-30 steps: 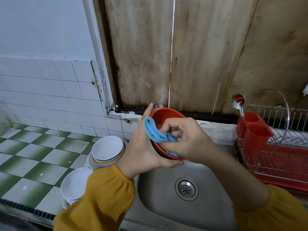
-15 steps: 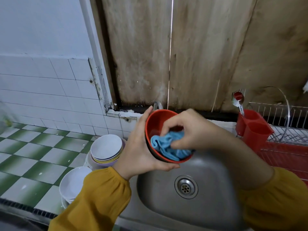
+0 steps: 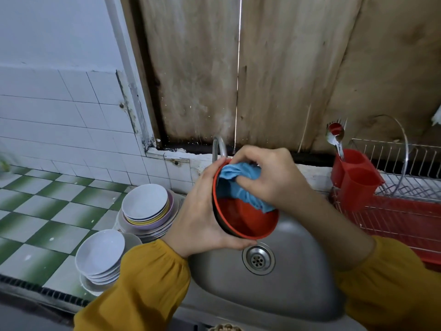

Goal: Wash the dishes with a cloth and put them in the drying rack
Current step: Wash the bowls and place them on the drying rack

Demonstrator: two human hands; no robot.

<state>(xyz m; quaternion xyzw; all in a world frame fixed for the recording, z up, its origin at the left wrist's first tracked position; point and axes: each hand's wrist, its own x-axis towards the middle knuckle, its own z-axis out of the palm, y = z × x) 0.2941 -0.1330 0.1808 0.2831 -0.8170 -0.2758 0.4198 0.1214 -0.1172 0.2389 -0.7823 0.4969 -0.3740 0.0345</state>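
Note:
A red bowl (image 3: 248,219) with a dark outside is tilted towards me above the steel sink (image 3: 298,278). My left hand (image 3: 200,211) grips it from the left, thumb under the lower rim. My right hand (image 3: 269,175) pinches a blue cloth (image 3: 236,185) and presses it against the upper inside of the bowl. The wire drying rack (image 3: 405,185) on its red tray stands to the right of the sink.
Two stacks of white and pastel bowls and plates (image 3: 145,206) (image 3: 100,255) sit on the green-and-white tiled counter to the left. A red cutlery holder (image 3: 355,177) with spoons hangs on the rack. The tap (image 3: 218,146) rises behind the bowl, before a wooden board wall.
My right hand has moved the cloth from the bowl's rim down inside it and then up to the upper inner wall. The bowl has tilted more towards me.

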